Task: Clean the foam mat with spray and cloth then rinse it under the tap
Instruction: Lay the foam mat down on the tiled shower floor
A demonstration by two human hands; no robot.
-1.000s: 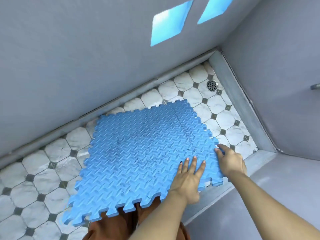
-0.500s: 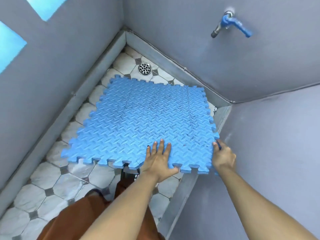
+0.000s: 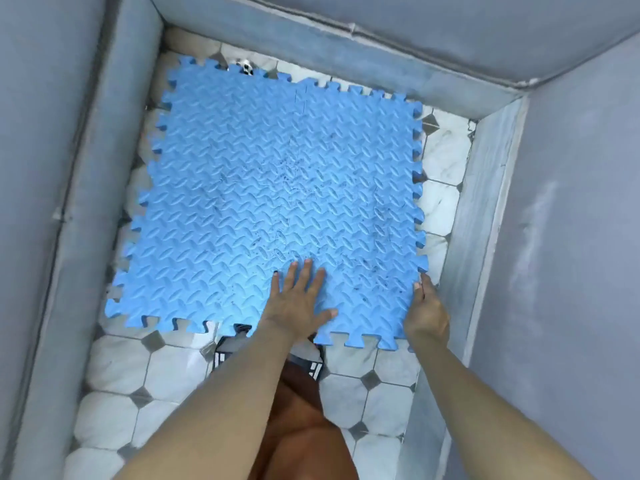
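- The mat (image 3: 280, 202) has swung round in the last second: a moment ago it sat angled toward the far corner, now it lies square in the tiled bay, filling most of the floor (image 3: 114, 368).
- Its far edge now half-covers the drain (image 3: 246, 68), which was clear of it before.
- The tap that showed on the wall half a second back is out of sight now.
- Left hand (image 3: 298, 303) lies flat and spread on the near part of the mat, fingers splayed, pressing, not clasping anything.
- Right hand (image 3: 425, 315) is curled round the near right corner, gripping the mat's edge from the side.
- To my eye that's the mat placed for cleaning; dark specks on its middle say no scrubbing yet.
- Count: one mat, two hands, one drain.
- No spray, no cloth anywhere in view; I'd guess fetching them comes next.
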